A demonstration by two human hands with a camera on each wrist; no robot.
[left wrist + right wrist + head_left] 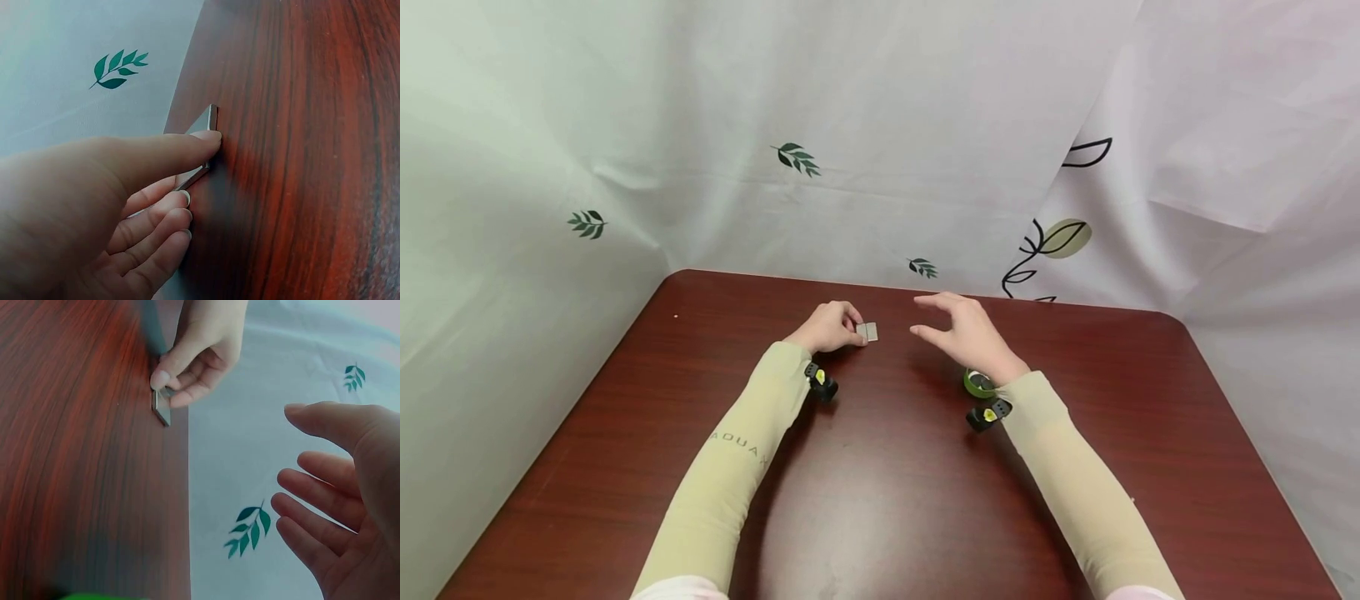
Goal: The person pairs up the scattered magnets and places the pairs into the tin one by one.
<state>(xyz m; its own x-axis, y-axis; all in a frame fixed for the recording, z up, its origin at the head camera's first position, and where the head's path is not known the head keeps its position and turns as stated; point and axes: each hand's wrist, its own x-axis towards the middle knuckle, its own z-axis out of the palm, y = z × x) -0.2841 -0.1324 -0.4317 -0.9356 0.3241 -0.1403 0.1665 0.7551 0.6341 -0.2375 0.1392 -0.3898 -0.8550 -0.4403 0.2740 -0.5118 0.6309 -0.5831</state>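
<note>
My left hand [832, 327] pinches a small flat grey square piece [872, 331] low over the far part of the table. A thin dark line crosses it in the head view. In the left wrist view the thumb lies over the flat grey piece [212, 115], whose edge shows on both sides of the thumb tip. My right hand [966, 333] hangs in the air to the right of it, thumb and fingers spread apart with nothing between them. Below the right wrist sits a green round container [969, 387] with dark and white contents, partly hidden by the arm.
The dark red-brown wooden table [865, 467] ends a short way beyond the hands. White cloth [880, 100] with leaf prints hangs behind it and along both sides. A small black camera is strapped to each wrist.
</note>
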